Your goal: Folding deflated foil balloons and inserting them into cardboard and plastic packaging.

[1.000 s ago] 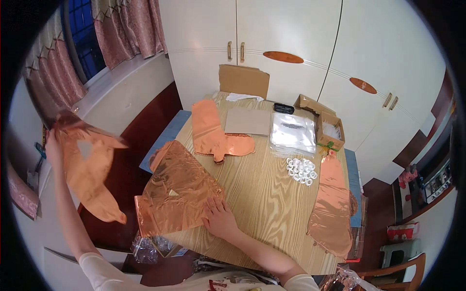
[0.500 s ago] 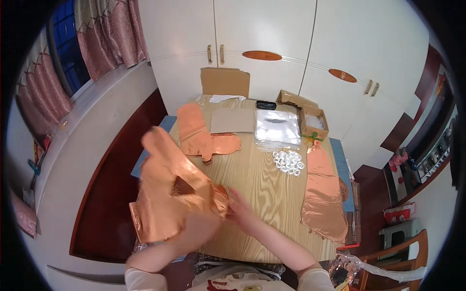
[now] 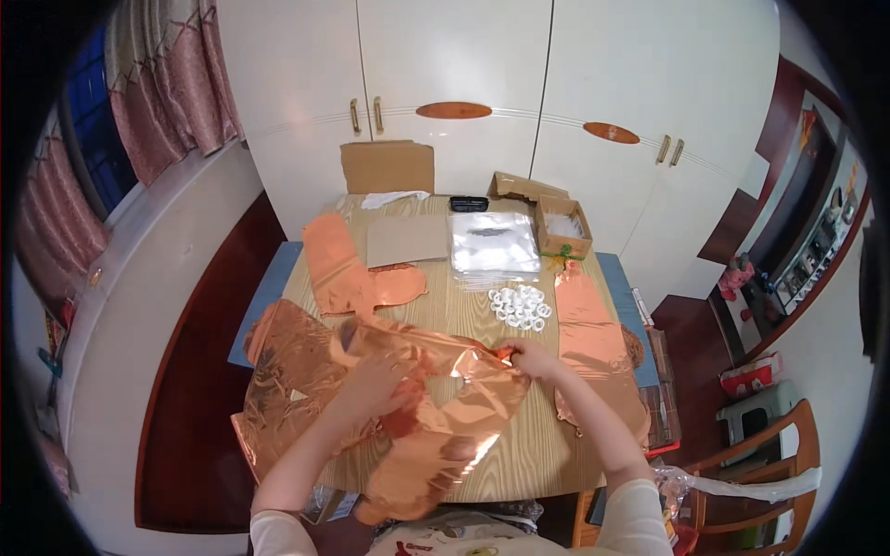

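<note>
The person's right hand [image 3: 531,360] pinches the upper right edge of a flat, shiny copper-coloured foil piece [image 3: 477,426] between closed fingers, over the near half of the pale wood-grain table [image 3: 454,310]. The left hand [image 3: 375,382] lies against the same foil on its left side; from here I cannot tell whether its fingers grip it. The foil slants down toward the person, its rounded lower end near the table's front edge. Just left, partly under that arm, a broad copper foil stack [image 3: 292,361] lies flat. Beyond the hands sits a heap of small white rings [image 3: 519,308], with a stack of clear plastic bags [image 3: 494,246] behind it and an open brown cardboard box [image 3: 563,243] beside the bags.
</note>
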{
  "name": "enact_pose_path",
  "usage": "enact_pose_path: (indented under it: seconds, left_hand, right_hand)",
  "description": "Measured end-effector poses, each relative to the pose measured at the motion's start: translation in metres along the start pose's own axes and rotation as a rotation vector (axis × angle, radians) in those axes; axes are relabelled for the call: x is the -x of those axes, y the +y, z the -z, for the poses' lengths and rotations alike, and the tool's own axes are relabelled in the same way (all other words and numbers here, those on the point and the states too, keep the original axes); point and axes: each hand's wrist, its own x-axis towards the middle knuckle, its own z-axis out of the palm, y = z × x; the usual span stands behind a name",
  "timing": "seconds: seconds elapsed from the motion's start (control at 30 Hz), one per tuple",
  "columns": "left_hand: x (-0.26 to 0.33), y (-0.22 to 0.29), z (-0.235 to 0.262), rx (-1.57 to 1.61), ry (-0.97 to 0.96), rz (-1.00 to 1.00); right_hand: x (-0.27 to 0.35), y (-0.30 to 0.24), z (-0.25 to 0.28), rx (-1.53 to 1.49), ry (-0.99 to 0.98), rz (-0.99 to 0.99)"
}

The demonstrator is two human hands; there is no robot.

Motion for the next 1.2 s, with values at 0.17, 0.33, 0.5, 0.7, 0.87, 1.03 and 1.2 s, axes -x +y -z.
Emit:
enact_pose_path:
  seconds: [0.17,0.33,0.5,0.7,0.87,1.03,1.2]
  left_hand:
    - [-0.002,-0.007,-0.018,-0.01,-0.205,-0.078]
    - [0.019,0.018,-0.064,-0.146,-0.157,0.053]
    - [0.031,0.085,-0.066,-0.216,-0.162,0.259]
    - [0.031,0.118,-0.065,-0.027,-0.224,0.23]
    - [0.036,0.068,-0.07,-0.172,-0.162,0.195]
    - [0.023,0.068,-0.061,-0.098,-0.247,0.199]
    - [-0.002,0.078,-0.043,-0.07,-0.22,0.124]
  right_hand:
    - [-0.046,-0.022,0.026,0.507,0.119,0.113]
    - [-0.045,-0.055,-0.006,0.84,0.612,0.321]
    - [0.034,-0.052,-0.086,1.039,0.198,0.18]
    - [0.058,-0.002,-0.078,0.991,0.213,0.396]
    - [0.079,-0.036,0.0,0.548,0.151,0.18]
    - [0.134,0.048,0.057,1.008,0.349,-0.018]
    - [0.136,0.069,0.05,0.898,0.444,0.0]
